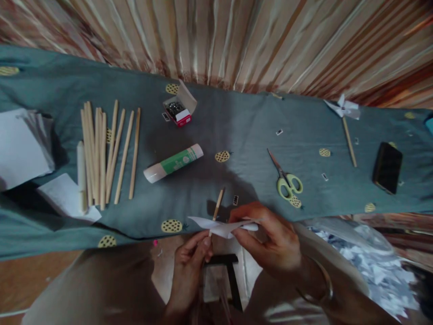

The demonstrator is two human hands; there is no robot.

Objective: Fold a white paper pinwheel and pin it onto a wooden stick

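My left hand (194, 259) is closed round the lower end of a thin wooden stick (218, 204), whose far end points away over the cloth. A white paper pinwheel (221, 229) lies across the stick near my left fingertips. Thumb and fingers of my right hand (267, 237) pinch the pinwheel's right side. How the paper and stick are joined is hidden. Beyond the hands lie a green and white glue stick (174, 162) and scissors (286, 180) with light green handles.
An open small box of metal pins (177, 108) stands at the back. Several wooden sticks (101, 153) and a stack of white paper (23, 146) lie left. At right are a finished-looking pinwheel (348, 135), a black phone (388, 168) and a bag of paper scraps (368, 262).
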